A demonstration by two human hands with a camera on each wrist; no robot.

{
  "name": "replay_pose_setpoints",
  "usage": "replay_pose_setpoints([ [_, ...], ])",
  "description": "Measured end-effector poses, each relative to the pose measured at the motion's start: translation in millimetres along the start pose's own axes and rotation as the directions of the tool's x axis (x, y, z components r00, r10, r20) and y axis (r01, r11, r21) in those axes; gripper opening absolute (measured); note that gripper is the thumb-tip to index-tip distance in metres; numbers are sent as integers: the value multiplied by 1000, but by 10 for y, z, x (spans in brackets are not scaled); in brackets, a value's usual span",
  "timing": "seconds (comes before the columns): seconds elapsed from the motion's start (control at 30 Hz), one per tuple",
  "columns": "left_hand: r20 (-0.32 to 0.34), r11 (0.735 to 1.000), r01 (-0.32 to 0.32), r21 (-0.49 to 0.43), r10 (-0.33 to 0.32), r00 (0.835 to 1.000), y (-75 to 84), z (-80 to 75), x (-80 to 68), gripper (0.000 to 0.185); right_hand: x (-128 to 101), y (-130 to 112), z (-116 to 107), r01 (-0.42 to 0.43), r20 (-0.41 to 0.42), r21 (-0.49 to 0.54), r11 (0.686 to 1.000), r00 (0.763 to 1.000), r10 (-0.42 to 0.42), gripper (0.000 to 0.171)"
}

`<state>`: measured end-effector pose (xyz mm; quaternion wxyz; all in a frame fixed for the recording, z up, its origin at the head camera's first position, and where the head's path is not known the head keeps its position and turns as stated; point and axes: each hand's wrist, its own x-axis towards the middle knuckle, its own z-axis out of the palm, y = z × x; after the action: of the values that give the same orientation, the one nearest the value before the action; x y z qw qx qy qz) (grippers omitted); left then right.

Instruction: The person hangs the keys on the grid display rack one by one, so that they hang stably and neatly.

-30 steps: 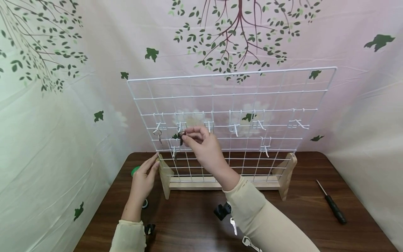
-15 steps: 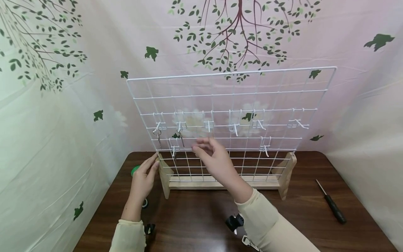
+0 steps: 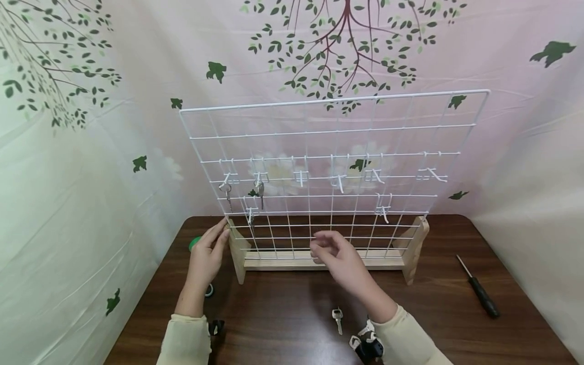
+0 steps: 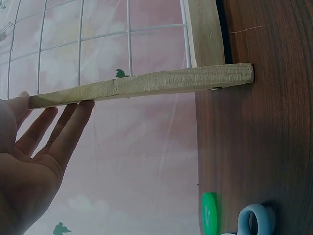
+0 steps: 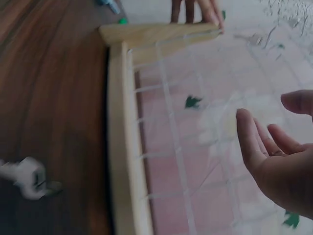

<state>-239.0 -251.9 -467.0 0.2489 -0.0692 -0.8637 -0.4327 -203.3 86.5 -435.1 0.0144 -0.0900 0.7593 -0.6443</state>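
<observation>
My left hand [image 3: 206,258] pinches the upper end of the wooden side support [image 4: 146,83] of a white wire grid rack [image 3: 292,133], thumb on one face and fingers on the other. My right hand [image 3: 342,261] hovers before the rack's lower part, fingers loosely bent, holding nothing. Keys hang at the rack's left: one key [image 3: 228,195] on the outer upper hook, another key [image 3: 261,193] on the hook beside it, and a third on a lower hook [image 3: 250,215]. A loose key [image 3: 337,319] lies on the table below my right hand.
More key metal [image 3: 355,342] shows beside the black wrist camera [image 3: 371,350]. A screwdriver [image 3: 483,296] with a black handle lies at the right. Left of the rack are a green round object [image 4: 209,213] and a blue-grey loop [image 4: 254,220]. Other white hooks [image 3: 339,183] on the grid carry nothing.
My right hand has let go of the key at the second upper hook, leaving it hanging, and has moved down and right. My left hand stays on the wooden support.
</observation>
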Motion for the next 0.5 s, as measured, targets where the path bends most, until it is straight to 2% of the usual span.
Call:
replay_pose_setpoints([
  [0.17,7,1000,3,-1,-3,1000,-9,0,0,42,-122,283,-126,-88,42,-48,995,995,90,39],
  [0.33,9,1000,5,25,-5,1000,-7,-7,-2,42,-268,525,-207,-157,107,-112,981,980,169,50],
  [0.5,9,999,8,36,-8,1000,-4,-11,-9,42,-397,677,-246,-204,82,-247,947,970,230,49],
])
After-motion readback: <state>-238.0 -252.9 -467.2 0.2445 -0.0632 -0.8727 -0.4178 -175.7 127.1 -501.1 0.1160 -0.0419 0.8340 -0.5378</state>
